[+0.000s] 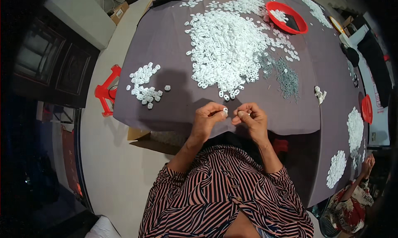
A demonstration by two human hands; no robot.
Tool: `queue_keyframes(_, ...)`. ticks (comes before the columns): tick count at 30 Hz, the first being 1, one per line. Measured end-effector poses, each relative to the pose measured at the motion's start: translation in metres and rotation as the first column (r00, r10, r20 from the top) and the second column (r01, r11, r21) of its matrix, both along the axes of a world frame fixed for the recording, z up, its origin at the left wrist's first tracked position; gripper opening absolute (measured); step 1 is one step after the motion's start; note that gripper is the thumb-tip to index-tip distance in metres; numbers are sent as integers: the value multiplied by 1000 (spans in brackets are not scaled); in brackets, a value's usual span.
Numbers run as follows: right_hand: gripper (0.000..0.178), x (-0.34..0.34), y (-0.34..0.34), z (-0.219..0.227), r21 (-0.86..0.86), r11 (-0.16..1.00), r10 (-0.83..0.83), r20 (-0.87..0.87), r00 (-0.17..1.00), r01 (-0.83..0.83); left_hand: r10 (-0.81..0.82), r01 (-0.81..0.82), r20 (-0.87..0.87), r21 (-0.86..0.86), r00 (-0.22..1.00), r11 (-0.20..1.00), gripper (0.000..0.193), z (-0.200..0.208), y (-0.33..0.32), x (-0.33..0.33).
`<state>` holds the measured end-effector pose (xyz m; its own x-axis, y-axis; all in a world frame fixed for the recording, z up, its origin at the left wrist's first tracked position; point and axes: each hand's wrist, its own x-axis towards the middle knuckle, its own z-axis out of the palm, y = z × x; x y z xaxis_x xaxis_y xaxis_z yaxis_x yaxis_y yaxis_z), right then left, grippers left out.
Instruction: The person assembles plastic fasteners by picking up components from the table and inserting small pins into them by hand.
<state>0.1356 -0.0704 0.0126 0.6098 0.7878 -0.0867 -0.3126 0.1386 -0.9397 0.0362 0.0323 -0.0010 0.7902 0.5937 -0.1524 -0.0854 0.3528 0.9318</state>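
Note:
My left hand (pixel 205 119) pinches a small white plastic piece with a dark hole (pixel 225 109) between thumb and fingertips, just off the table's near edge. Close beside it, my right hand (pixel 253 118) is closed in a pinch too; what lies between its fingertips is too small to make out. Beyond both hands spreads a large heap of white oval plastic pieces with holes (pixel 228 47). A pile of thin grey metal pins (pixel 287 78) lies at the heap's right. To the left sits a smaller group of white blocky pieces (pixel 143 74).
A red bowl (pixel 304 27) stands at the far right of the cloth-covered table (pixel 166 113). A crumpled white scrap (pixel 320 95) lies near the right edge. At the left is a red stool (pixel 107 90); below the edge, an open carton (pixel 155 146). Another person (pixel 350 205) sits at right.

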Motion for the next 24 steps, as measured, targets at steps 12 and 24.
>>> queue_keyframes(12, 10, -17, 2, -1, 61, 997, -43, 12, 999, 43, 17, -17, 31, 16, 999, 1000, 5, 15, -15, -1)
queue_keyframes(24, 9, -22, 2, -2, 81, 996, -49, 94, 994, 42, 62, -66, 34, 144, 998, 987, 4, 19, -21, -1)
